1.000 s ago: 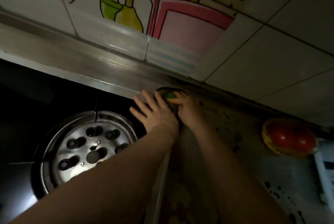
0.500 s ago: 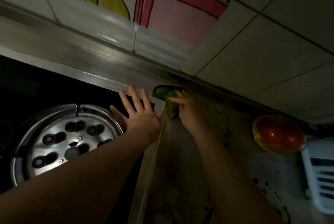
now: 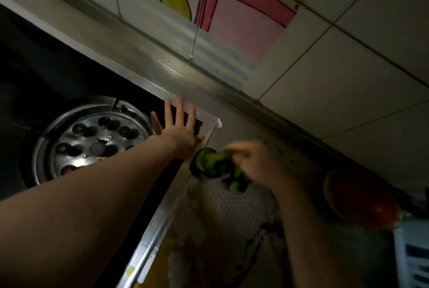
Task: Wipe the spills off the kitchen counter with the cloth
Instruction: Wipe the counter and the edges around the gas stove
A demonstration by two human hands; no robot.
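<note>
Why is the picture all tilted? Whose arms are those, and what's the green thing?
The camera sits on a person's head and looks down, so you see that person's own two arms. The left hand lies flat, fingers straight, on the corner of the stove. The right hand, blurry here, grips a green cloth against the counter beside the stove. A red round thing sits further right, too dim to name. Painted tiles cover the wall.

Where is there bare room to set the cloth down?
Steel ledge between stove and tiled wall; counter mat between stove and right forearm, below the cloth. Crowded at right: red object, white rack.
</note>
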